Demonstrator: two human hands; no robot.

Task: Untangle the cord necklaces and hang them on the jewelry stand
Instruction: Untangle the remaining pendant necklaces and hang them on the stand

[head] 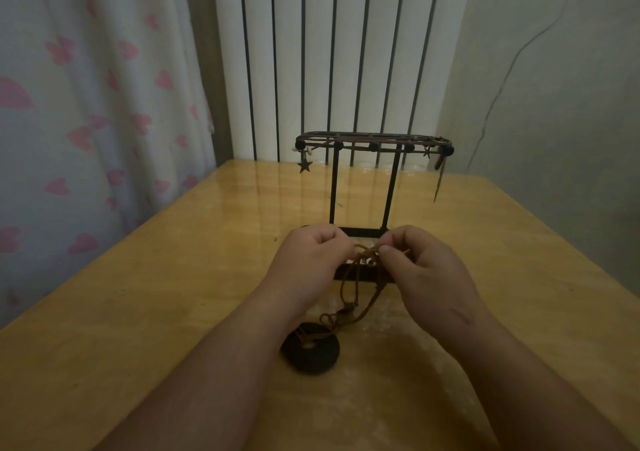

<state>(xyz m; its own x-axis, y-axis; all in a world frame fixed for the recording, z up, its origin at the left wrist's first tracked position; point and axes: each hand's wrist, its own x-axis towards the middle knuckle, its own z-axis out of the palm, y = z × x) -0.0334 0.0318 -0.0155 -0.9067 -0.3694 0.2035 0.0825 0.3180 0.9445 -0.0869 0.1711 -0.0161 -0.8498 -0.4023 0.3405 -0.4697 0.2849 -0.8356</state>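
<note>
Hands meet above the wooden table, forearms reaching in from the lower edge. Left hand and right hand both curl their fingers and pinch the brown cord necklace at a knot between them. Its strands hang to a dark ring pendant on the table. Jewelry stand rises just behind.

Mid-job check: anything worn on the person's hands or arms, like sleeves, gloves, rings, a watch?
Nothing worn shows. The left hand and right hand are bare, without gloves, rings or watch; both forearms are unsleeved to the frame edge. A short line-like mark crosses the right hand's back.
</note>
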